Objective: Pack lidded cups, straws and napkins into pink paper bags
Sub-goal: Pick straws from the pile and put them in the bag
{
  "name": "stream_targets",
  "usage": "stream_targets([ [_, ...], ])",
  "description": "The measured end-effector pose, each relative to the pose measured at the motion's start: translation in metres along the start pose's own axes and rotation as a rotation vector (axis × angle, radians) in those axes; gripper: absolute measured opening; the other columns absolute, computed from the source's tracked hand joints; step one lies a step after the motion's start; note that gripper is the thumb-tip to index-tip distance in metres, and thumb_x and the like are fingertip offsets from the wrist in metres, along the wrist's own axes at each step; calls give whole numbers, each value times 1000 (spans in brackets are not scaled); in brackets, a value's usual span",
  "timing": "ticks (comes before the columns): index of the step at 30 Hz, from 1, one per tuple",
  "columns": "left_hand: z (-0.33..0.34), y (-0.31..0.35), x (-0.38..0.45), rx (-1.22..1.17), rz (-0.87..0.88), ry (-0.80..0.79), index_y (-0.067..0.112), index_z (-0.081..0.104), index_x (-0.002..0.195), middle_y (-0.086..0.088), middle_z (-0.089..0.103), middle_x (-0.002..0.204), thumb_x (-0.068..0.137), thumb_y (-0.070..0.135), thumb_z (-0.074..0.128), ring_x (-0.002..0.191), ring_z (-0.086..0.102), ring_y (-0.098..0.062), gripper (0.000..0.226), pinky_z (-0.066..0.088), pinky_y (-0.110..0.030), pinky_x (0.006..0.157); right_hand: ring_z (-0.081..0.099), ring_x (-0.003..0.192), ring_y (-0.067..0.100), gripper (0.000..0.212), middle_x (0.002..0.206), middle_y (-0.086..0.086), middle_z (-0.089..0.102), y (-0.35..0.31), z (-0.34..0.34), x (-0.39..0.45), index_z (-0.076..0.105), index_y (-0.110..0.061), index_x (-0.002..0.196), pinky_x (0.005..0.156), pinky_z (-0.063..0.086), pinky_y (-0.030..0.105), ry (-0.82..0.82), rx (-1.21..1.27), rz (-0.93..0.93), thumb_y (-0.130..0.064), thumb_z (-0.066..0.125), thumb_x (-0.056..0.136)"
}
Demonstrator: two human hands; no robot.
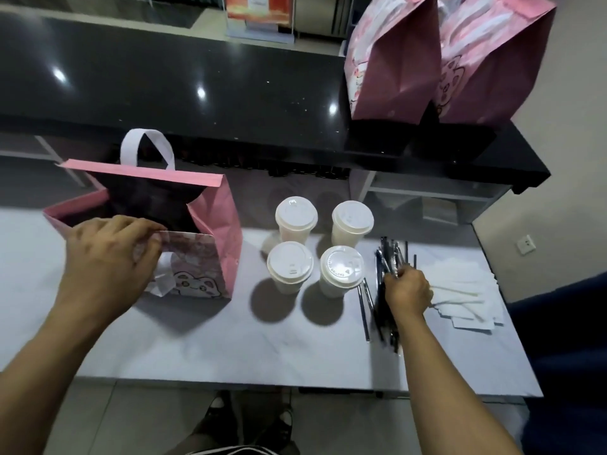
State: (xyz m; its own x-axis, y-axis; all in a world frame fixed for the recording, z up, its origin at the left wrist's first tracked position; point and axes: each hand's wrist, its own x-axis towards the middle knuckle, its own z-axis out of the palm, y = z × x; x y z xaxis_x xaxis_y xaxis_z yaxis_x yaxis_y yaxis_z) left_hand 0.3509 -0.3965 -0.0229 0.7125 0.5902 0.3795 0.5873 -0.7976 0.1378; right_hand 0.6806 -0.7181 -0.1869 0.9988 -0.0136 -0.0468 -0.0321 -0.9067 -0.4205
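**Bag held open, other hand down among the straws**

The left hand [108,257] is on the near rim of the open pink bag [216,238], fingers [144,224] curled over the paper edge and pinching it, so the mouth of the bag gapes wide. The bag stands upright on the left part of the pale marble bench [203,343], one white handle [146,144] arching up at the back and a cartoon face printed on its near panel.

Over on the right, the right hand [407,289] is down on the bundle of dark straws [387,257], its fingers curled round several of them; motion blur hides exactly how many it grips. More straws lie loose on the bench just beside the wrist.

Between the bag and the straws stand four lidded cups [289,266], white, upright, two behind and two in front, close together. A fanned pile of white napkins [460,290] lies just right of the right hand, near the bench edge.

Up on the black raised counter [197,93], at the far right, two more pink bags [394,60] stand side by side, tops folded shut.
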Motion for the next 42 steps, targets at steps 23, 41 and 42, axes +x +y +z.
stream_targets([
  [23, -12, -45, 40, -136, 9, 61, 23, 66, 108, -1, 70, 103, 99, 31, 45, 101, 58, -31, 25, 36, -44, 89, 73, 73, 19, 9, 81, -2, 73, -237, -134, -149, 71, -25, 100, 72, 60, 34, -75, 950, -612, -24, 73, 92],
  [41, -15, -104, 74, -188, 17, -507, 44, -7, 156, 9, -17, 167, 73, 47, 79, 153, -11, -28, 120, 12, -53, 121, 62, 98, 32, 23, 108, 7, 58, -383, -48, -224, 60, -12, 113, 75, 46, 39, -352, -404, -1299, -5, 57, 91],
  [42, -17, -105, 75, -200, 16, -525, 44, -10, 156, 10, -19, 166, 71, 45, 80, 153, -12, -27, 124, 15, -54, 120, 63, 98, 33, 23, 109, 9, 59, -391, -45, -227, 60, -10, 113, 74, 43, 37, -353, -474, -1266, -3, 56, 91],
])
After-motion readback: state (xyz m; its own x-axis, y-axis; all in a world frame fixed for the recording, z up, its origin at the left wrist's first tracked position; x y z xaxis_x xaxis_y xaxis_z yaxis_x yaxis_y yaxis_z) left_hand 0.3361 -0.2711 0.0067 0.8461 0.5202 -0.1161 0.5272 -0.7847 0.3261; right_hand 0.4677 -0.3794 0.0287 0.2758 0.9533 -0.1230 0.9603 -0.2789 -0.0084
